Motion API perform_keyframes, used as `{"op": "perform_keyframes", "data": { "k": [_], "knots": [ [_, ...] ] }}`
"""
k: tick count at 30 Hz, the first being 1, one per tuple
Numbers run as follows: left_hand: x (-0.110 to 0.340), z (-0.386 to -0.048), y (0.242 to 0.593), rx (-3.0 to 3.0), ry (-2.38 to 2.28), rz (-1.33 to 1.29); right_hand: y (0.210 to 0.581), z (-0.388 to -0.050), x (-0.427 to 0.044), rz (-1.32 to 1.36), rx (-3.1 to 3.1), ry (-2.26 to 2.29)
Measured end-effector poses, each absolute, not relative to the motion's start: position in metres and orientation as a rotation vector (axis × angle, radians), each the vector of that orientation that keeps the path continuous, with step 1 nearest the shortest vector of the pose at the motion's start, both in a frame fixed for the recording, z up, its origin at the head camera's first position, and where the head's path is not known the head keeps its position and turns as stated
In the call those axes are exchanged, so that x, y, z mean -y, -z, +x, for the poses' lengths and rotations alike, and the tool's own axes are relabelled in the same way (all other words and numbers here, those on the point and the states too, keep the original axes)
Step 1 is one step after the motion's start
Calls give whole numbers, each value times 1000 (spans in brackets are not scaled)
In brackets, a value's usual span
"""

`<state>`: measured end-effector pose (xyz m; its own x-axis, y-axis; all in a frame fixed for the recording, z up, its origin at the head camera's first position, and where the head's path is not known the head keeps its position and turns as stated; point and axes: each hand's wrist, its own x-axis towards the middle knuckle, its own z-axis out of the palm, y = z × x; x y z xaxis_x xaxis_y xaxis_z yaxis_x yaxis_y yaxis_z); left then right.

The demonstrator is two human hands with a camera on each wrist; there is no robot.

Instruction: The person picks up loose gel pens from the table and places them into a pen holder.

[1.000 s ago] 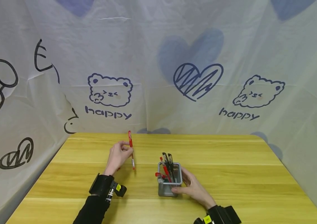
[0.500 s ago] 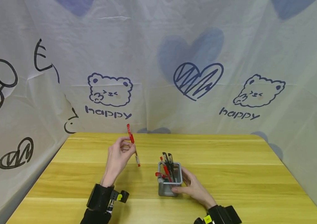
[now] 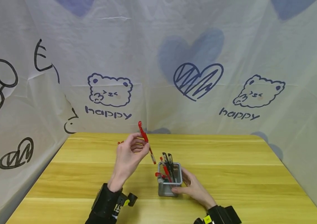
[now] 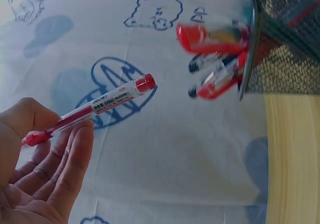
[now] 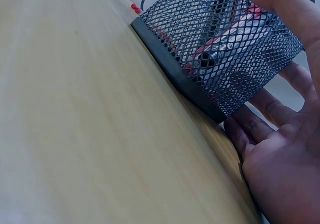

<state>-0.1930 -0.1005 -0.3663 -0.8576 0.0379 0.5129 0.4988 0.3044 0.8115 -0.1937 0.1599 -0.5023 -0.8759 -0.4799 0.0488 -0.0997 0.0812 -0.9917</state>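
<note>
Closest to the wearer, a black strap sits on each wrist, the left strap (image 3: 105, 200) and the right strap (image 3: 222, 214), each with a yellow mark beside it. Beyond the right strap, the right hand (image 3: 196, 188) holds a mesh pen holder (image 3: 167, 189) by its right side, thumb over the near wall and fingers curved round behind. The pen holder stands upright on the wood-grain surface (image 3: 231, 174). Inside it, red pens (image 3: 166, 170) and black-capped pens (image 3: 170, 160) lean at different angles, one red clip poking out over the left rim. A little farther off and to the left, the left hand (image 3: 126, 158) pinches a red pen (image 3: 144, 136) between thumb and fingers, raised above the surface. That pen slants, its red cap up and to the left, its lower end pointing down near the pen holder's back left corner but apart from it; the left wrist view shows a clear, labelled barrel with a red end. Just past the left hand, small red ends (image 3: 120, 142) peep out, the rest hidden. Behind the far edge hangs a pale cloth (image 3: 158, 46) printed with bear faces, hearts and the word "happy".
</note>
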Motion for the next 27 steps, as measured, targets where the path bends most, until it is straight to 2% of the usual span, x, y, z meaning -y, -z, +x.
{"op": "perform_keyframes", "data": {
  "k": [7, 27],
  "knots": [
    [82, -197, 370, 2156, 1556, -627, 504, -196, -160, -582, -2073, 1866],
    [46, -205, 376, 2342, 1522, -794, 504, -197, -161, -541, -2076, 1838]
  ]
}}
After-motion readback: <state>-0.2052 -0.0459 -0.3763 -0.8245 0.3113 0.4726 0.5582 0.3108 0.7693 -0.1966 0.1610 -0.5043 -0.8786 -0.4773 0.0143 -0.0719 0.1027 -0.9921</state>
